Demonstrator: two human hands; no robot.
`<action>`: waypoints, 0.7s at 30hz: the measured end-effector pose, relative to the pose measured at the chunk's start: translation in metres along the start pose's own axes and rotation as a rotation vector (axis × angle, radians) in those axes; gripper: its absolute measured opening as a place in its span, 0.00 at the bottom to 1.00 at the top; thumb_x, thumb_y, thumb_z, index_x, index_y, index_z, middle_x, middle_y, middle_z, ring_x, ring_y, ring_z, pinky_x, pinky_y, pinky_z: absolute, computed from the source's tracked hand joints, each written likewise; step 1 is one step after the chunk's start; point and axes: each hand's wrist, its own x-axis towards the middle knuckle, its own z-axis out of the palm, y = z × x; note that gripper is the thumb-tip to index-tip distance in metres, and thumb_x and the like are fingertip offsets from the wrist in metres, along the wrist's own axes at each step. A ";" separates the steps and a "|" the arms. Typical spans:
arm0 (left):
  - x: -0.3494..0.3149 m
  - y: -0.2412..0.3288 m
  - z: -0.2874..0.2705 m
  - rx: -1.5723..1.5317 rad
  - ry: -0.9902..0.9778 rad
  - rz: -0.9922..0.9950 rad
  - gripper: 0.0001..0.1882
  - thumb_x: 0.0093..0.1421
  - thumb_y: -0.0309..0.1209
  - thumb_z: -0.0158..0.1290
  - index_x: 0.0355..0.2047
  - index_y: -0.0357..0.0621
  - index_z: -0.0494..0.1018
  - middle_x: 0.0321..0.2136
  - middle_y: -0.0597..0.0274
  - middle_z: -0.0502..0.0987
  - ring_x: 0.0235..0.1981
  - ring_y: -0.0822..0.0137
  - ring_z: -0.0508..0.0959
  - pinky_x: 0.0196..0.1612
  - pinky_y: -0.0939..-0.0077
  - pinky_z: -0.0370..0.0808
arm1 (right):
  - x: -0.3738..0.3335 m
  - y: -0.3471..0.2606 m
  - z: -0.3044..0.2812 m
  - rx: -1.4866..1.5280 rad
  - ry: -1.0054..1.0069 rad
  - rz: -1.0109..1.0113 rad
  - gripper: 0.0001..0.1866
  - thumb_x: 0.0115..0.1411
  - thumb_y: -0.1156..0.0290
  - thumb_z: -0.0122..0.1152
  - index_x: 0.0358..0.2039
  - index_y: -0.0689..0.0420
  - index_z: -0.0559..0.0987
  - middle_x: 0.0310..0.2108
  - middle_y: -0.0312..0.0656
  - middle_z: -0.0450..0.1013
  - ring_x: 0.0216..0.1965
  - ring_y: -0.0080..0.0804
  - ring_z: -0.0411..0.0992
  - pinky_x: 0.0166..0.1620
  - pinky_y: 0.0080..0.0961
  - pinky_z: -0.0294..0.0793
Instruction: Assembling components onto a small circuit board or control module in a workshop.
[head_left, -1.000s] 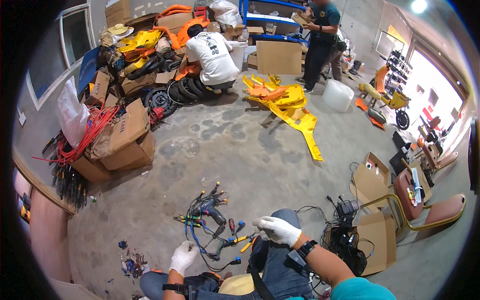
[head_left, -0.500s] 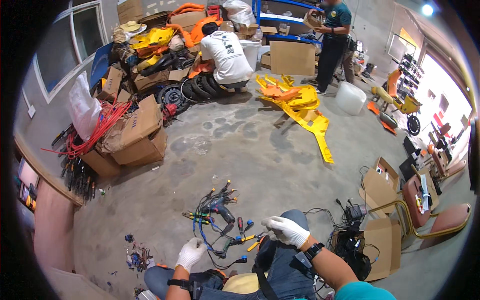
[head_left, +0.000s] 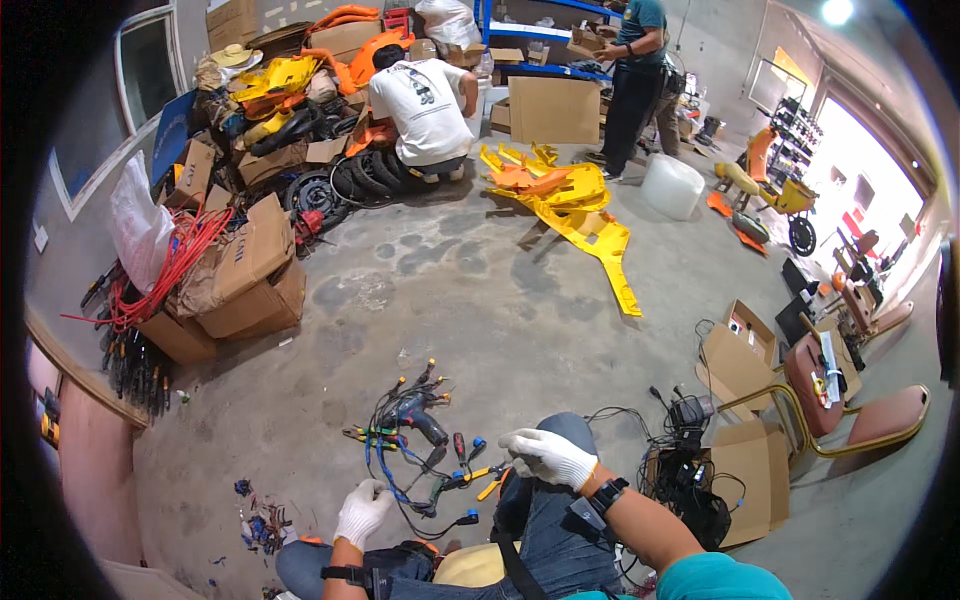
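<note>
My left hand (head_left: 362, 513), in a white knit glove, is raised over my lap at the lower middle. Its fingers are curled together at the tips; anything in them is too small to make out. My gloved right hand (head_left: 550, 458) hovers by my right knee, its fingers bent toward the thumb. Whatever it may pinch cannot be made out. Close to its fingertips are yellow-handled pliers (head_left: 484, 474). Between and beyond my hands, a dark power drill (head_left: 420, 417), a red-and-black screwdriver (head_left: 460, 449) and a blue-and-black wiring harness (head_left: 385, 465) lie on the floor.
Small wire scraps (head_left: 265, 527) lie at my left. On my right are black cables and adapters (head_left: 690, 415), an opened cardboard box (head_left: 755, 480) and a chair (head_left: 880, 425). Yellow plastic panels (head_left: 600, 240) lie ahead; a person (head_left: 425, 110) crouches by tyres, another (head_left: 640, 70) stands.
The whole view has swung slightly to the right, so the scene sits further left. My hands keep nearly the same pose. The crouching person's right arm now shows bent out to the side.
</note>
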 end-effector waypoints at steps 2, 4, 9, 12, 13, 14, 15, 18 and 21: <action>0.002 0.004 0.001 0.000 -0.009 -0.006 0.26 0.61 0.48 0.55 0.50 0.41 0.78 0.46 0.43 0.83 0.50 0.45 0.81 0.54 0.58 0.76 | -0.002 0.000 -0.002 0.022 0.000 0.005 0.22 0.70 0.62 0.61 0.59 0.61 0.75 0.39 0.38 0.77 0.32 0.21 0.75 0.39 0.22 0.79; 0.001 0.003 0.001 0.000 -0.008 -0.020 0.26 0.61 0.48 0.55 0.50 0.41 0.78 0.46 0.43 0.83 0.50 0.45 0.81 0.54 0.58 0.76 | -0.004 -0.002 0.001 0.020 -0.013 -0.007 0.23 0.71 0.62 0.60 0.60 0.62 0.74 0.40 0.40 0.77 0.33 0.23 0.76 0.42 0.26 0.81; 0.002 0.002 0.002 -0.001 0.001 -0.002 0.26 0.61 0.49 0.55 0.49 0.40 0.78 0.45 0.42 0.83 0.50 0.44 0.81 0.53 0.58 0.76 | -0.004 -0.001 -0.001 0.042 -0.025 -0.001 0.23 0.71 0.62 0.60 0.60 0.62 0.73 0.40 0.40 0.77 0.33 0.24 0.76 0.42 0.27 0.81; 0.005 -0.004 0.005 -0.005 -0.003 0.011 0.26 0.61 0.49 0.55 0.49 0.40 0.78 0.45 0.42 0.83 0.49 0.44 0.81 0.53 0.58 0.76 | -0.003 0.001 -0.003 0.032 -0.015 0.004 0.23 0.71 0.61 0.60 0.60 0.61 0.74 0.40 0.40 0.77 0.33 0.24 0.76 0.42 0.27 0.80; 0.007 -0.007 0.006 -0.003 -0.004 0.012 0.26 0.61 0.49 0.55 0.49 0.40 0.78 0.45 0.42 0.83 0.49 0.44 0.81 0.53 0.58 0.76 | -0.002 0.003 -0.004 0.027 -0.013 0.007 0.23 0.71 0.61 0.60 0.60 0.61 0.74 0.41 0.39 0.77 0.33 0.24 0.76 0.42 0.26 0.80; 0.009 -0.010 0.007 -0.010 0.002 0.017 0.26 0.60 0.48 0.55 0.49 0.40 0.78 0.45 0.42 0.83 0.49 0.44 0.81 0.53 0.57 0.76 | -0.003 0.002 -0.002 0.030 -0.013 0.008 0.23 0.71 0.61 0.60 0.60 0.61 0.74 0.41 0.39 0.77 0.33 0.24 0.76 0.42 0.26 0.80; 0.010 -0.013 0.008 -0.017 0.008 0.023 0.26 0.60 0.48 0.55 0.49 0.40 0.78 0.44 0.42 0.83 0.49 0.44 0.81 0.52 0.57 0.76 | -0.003 0.001 0.000 0.005 -0.014 -0.001 0.23 0.71 0.60 0.60 0.60 0.61 0.74 0.41 0.39 0.77 0.34 0.24 0.76 0.42 0.26 0.80; 0.011 -0.016 0.009 -0.024 0.015 0.031 0.25 0.60 0.47 0.55 0.48 0.39 0.79 0.43 0.42 0.83 0.48 0.45 0.82 0.52 0.57 0.76 | -0.003 -0.001 0.001 -0.019 -0.017 -0.006 0.23 0.71 0.59 0.60 0.60 0.60 0.74 0.42 0.38 0.76 0.35 0.23 0.75 0.41 0.26 0.79; 0.009 -0.011 0.008 -0.039 0.013 0.045 0.24 0.60 0.46 0.55 0.48 0.39 0.79 0.41 0.43 0.83 0.45 0.47 0.83 0.50 0.59 0.77 | 0.000 0.003 -0.003 -0.004 -0.029 -0.011 0.24 0.71 0.58 0.61 0.60 0.60 0.74 0.42 0.37 0.76 0.34 0.22 0.74 0.41 0.26 0.78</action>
